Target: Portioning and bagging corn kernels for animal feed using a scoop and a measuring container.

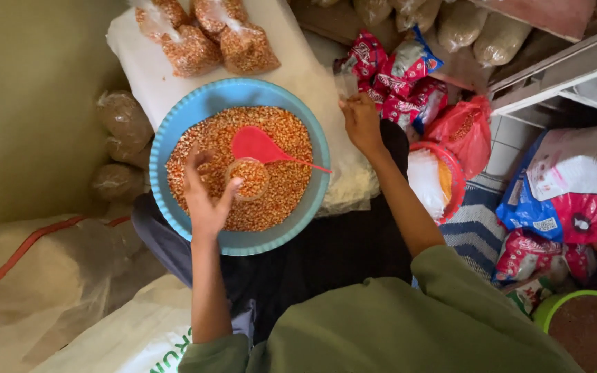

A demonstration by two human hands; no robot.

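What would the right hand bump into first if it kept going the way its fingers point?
Probably the red and white snack packets just beyond the right hand, though depth is hard to judge.

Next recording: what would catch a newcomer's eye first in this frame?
The round blue basin heaped with orange corn kernels sits dead centre, a red funnel lying on the grain. The left hand holds a small clear cup of kernels over it, while the right hand pinches a clear plastic bag at the basin's right. Filled kernel bags lie on the white sack behind.
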